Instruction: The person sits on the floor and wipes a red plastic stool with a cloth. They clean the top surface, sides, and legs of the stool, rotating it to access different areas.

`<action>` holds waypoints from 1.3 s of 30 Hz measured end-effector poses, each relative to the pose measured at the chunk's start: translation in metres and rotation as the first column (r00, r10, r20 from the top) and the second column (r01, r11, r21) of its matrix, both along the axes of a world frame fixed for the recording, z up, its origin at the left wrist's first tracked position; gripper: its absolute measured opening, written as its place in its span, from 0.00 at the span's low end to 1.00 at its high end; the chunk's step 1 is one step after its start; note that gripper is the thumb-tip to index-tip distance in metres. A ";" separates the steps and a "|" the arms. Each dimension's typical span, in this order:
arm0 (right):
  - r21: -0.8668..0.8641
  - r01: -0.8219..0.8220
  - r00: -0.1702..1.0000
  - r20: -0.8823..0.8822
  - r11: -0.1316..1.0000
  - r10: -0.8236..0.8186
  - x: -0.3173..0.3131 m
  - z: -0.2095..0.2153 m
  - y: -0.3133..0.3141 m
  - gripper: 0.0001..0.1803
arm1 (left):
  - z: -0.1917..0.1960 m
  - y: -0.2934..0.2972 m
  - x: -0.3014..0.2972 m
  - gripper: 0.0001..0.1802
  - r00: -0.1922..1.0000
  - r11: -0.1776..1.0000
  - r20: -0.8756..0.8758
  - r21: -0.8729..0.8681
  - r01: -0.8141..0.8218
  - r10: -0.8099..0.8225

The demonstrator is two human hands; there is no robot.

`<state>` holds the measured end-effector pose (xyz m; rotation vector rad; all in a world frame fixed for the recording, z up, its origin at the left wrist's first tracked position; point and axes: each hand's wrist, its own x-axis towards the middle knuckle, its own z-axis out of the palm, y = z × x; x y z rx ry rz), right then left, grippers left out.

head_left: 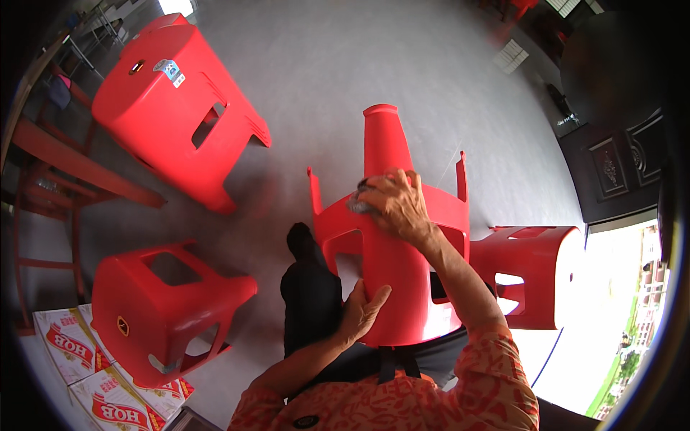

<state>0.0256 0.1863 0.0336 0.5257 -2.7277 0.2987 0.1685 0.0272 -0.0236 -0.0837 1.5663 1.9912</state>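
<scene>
A red plastic stool lies on its side across my lap, its legs pointing away from me. My right hand is closed around a crumpled grey cloth and presses it against the stool's upper side, near the base of a leg. Most of the cloth is hidden under the fingers. Lower down, my left hand grips the stool's left side close to the seat end, thumb lying over the red surface.
Red stools stand or lie around me: a tall stack at far left, one tipped stool near left by printed cartons, another stool at right. A wooden frame is at the left edge, a dark door at right beside a bright doorway.
</scene>
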 end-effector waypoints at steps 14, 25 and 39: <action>0.004 0.368 0.921 0.133 0.930 -0.365 -0.114 -0.022 0.029 0.24 | -0.017 0.004 0.009 0.19 0.997 0.997 -0.046 0.042 -0.064 0.066; -0.151 0.246 0.968 -0.012 0.958 -0.250 0.001 -0.018 0.022 0.32 | -0.009 0.003 0.003 0.21 0.998 0.996 -0.020 0.075 -0.054 0.055; -0.273 0.268 0.963 0.059 0.924 -0.262 0.011 -0.016 0.033 0.30 | -0.002 0.000 0.002 0.21 0.997 0.997 -0.057 -0.046 -0.060 0.057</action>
